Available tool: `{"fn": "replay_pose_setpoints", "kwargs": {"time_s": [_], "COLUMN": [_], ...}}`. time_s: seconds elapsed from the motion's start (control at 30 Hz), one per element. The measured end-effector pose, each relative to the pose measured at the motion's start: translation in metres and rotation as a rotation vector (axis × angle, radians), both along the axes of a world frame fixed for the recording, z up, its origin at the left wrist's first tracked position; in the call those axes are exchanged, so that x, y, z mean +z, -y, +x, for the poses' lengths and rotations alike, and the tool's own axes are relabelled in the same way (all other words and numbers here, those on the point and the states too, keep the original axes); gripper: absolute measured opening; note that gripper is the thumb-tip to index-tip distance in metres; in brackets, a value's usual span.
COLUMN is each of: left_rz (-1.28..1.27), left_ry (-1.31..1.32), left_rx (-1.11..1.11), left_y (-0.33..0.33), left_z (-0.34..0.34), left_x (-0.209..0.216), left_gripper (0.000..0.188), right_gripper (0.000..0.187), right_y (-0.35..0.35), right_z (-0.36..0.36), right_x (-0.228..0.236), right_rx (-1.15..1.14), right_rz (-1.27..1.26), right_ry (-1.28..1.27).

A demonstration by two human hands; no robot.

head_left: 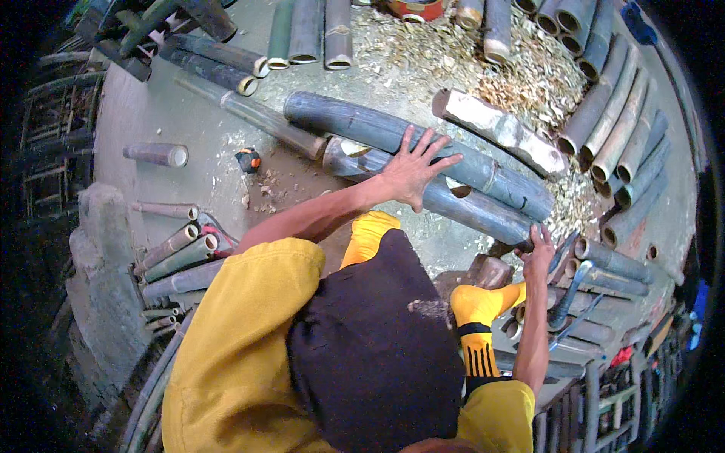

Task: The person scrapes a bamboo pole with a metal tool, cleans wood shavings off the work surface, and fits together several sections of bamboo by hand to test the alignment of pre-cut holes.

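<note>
Two thick dark bamboo tubes lie side by side in front of me. The farther bamboo tube [340, 119] is unbroken along its visible side. The nearer bamboo tube [487, 213] has openings cut into its wall, one near its left end and one right of my left hand. My left hand [414, 167] is open, fingers spread across the top of both tubes. At the right end of the nearer tube, my right hand [538, 253] grips the rim, fingertips on the far side and thumb on the near side.
Pale wood shavings [423, 57] cover the floor beyond. A whitish chopped log [502, 132] lies behind the tubes. Many bamboo pieces [604, 113] line the right, others the left. A small black-and-orange object [248, 160] sits left; a long-handled tool [570, 294] rests near my right arm.
</note>
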State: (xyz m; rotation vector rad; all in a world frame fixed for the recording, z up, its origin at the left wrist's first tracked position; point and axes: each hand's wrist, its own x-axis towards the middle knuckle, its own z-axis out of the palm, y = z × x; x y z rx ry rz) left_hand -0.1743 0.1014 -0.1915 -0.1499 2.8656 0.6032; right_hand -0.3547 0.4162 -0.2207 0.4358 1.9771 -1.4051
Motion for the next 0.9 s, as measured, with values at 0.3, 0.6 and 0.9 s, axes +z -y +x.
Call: {"fn": "replay_pose_setpoints", "kwargs": {"time_s": [0.3, 0.6, 0.9], "left_rz": [0.016, -0.002, -0.032], "left_ry": [-0.008, -0.003, 0.055], "left_rx": [0.043, 0.007, 0.039], "left_y": [-0.004, -0.007, -0.010], "left_z": [0.000, -0.008, -0.010], "left_x": [0.005, 0.006, 0.019], "left_gripper": [0.133, 0.132, 0.130], "right_gripper": [0.055, 0.059, 0.058], "right_y": [0.000, -0.003, 0.000], "right_z": [-0.002, 0.002, -0.004], "right_x": [0.005, 0.004, -0.004], "right_rx": [0.003, -0.024, -0.029], "right_rz": [-0.038, 0.078, 0.029], "right_ry": [0.023, -0.019, 0.013]}}
